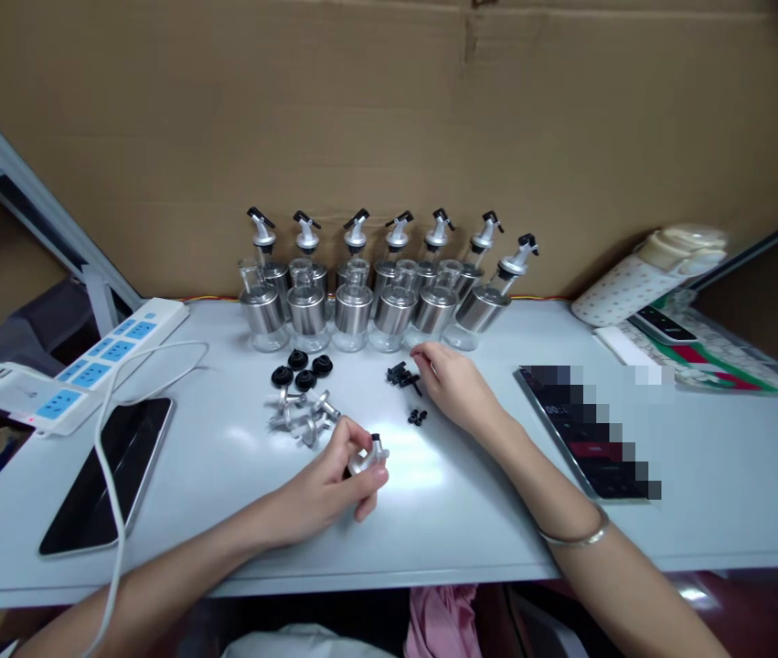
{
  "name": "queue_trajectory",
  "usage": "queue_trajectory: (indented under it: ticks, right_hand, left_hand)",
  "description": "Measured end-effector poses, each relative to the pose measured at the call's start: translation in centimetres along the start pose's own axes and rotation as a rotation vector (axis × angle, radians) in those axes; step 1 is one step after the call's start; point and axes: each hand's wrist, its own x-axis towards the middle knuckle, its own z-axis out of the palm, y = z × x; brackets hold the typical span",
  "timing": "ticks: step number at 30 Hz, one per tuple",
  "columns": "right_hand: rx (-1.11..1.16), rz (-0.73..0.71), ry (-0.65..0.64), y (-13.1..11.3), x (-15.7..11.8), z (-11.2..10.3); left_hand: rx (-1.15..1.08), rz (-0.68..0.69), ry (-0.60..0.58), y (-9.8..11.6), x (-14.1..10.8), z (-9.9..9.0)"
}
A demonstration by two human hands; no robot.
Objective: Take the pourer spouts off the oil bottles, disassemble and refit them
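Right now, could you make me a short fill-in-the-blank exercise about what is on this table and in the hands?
1. The left hand holds a silver spout whose small tip is coloured ____.
2. The metal bracelet is worn on the ____ arm.
3. The loose round black stoppers on the table number ____.
4. Seen from the wearer's seat, the power strip lies on the table's ____ side.

Missing words: black; right; four; left
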Motion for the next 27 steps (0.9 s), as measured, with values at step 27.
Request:
queue_trajectory:
  ticks: [27]
  right_hand:
    - [0.832,-0.129,-0.146,-5.3,-3.5,-1.9]
  left_hand:
    - [0.222,0.268,0.126,2.5,0.5,-0.5]
